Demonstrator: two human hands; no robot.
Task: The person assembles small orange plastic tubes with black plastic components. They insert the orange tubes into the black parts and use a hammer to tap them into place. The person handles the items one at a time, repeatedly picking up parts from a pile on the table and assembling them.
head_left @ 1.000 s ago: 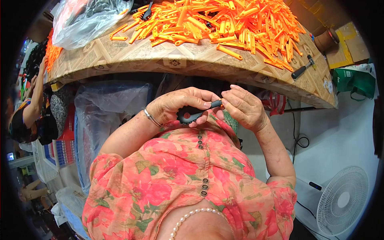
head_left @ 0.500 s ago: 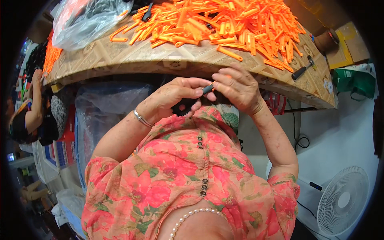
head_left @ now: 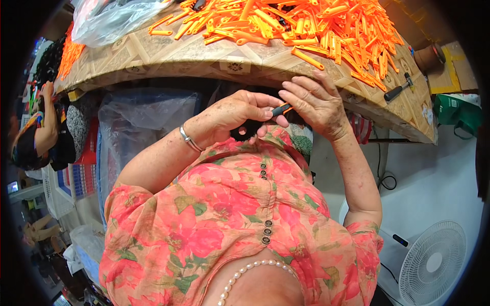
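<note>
My left hand (head_left: 232,113) is closed around a black handle (head_left: 279,110) with a strip of orange showing along its outer end. Below those fingers hangs a dark rounded part (head_left: 245,131), with a fingertip showing through it; whether it joins the handle is hard to see. My right hand (head_left: 317,104) has its fingers stretched out, and its palm side is up against or very close to the handle's orange end. Its thumb is hidden. Both hands are over my lap, just in front of the table edge (head_left: 235,67).
A large heap of orange plastic handle pieces (head_left: 306,25) covers the table's far side. A small hammer (head_left: 398,87) lies at the right, near a brown spool (head_left: 429,57). Clear plastic bags (head_left: 115,20) sit at the left. A white fan (head_left: 434,262) stands lower right. Another person's arm (head_left: 46,117) shows at far left.
My right hand's fingers have straightened from a curled grip near the orange end. My left hand still holds the black handle. The whole view has shifted slightly.
</note>
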